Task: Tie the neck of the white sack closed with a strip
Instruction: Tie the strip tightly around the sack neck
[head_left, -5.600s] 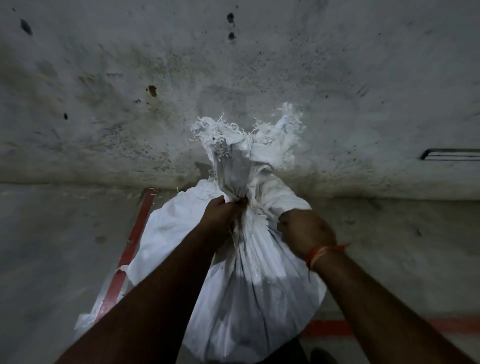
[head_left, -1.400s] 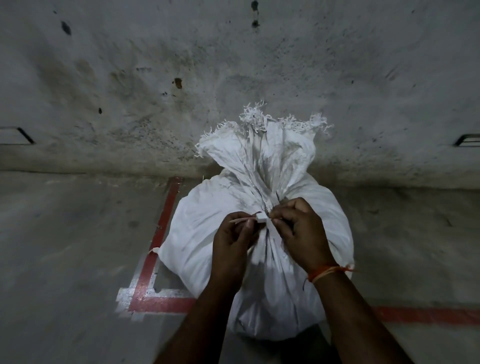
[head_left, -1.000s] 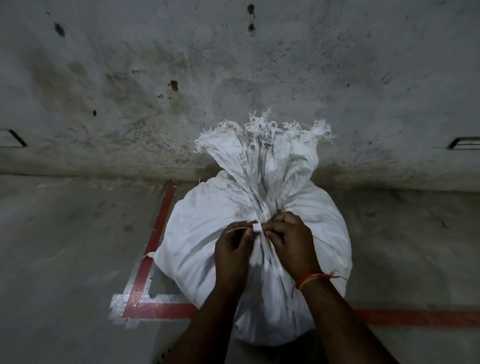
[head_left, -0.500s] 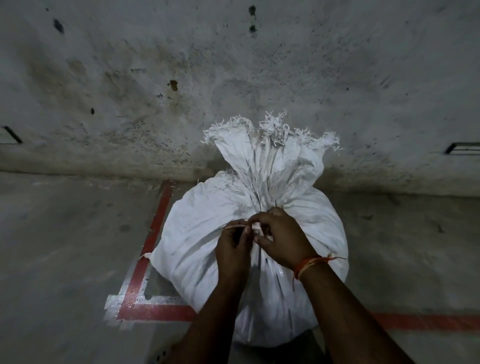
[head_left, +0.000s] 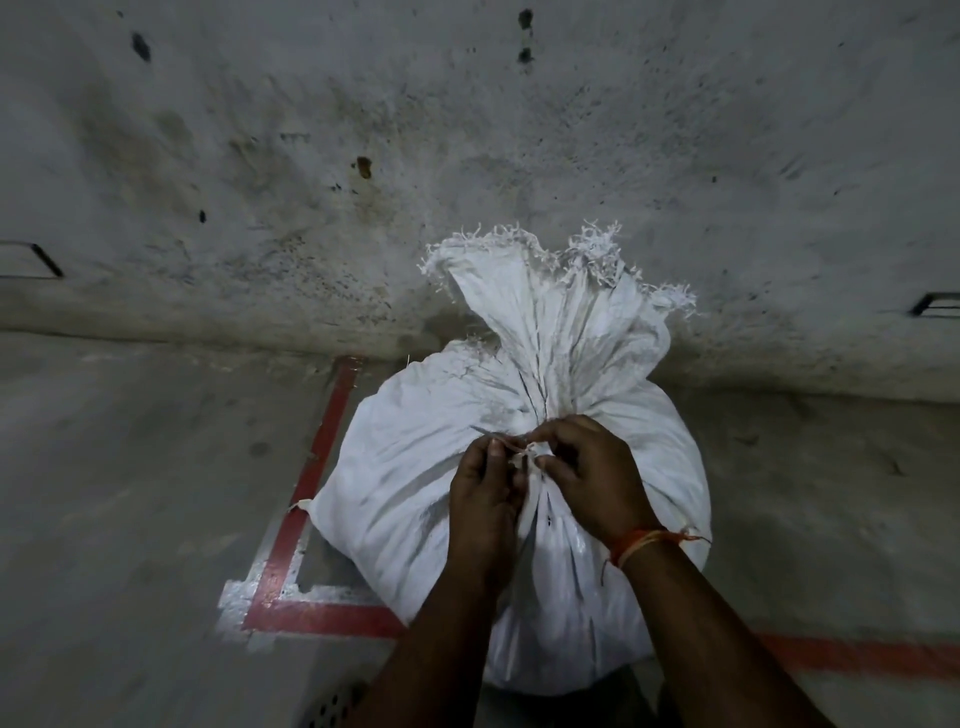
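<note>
The sack (head_left: 415, 467) stands upright on the floor (head_left: 130, 493) against the wall (head_left: 467, 130), its long axis vertical and its frayed mouth fanning upward above the gathered neck. Both hands meet at that neck. The left hand (head_left: 483, 493) pinches one end of the thin strip (head_left: 511, 448) between thumb and fingertips; the right hand (head_left: 597, 473), a thread band (head_left: 636, 543) at its wrist, pinches the strip just beside it, fingers curled tight.
</note>
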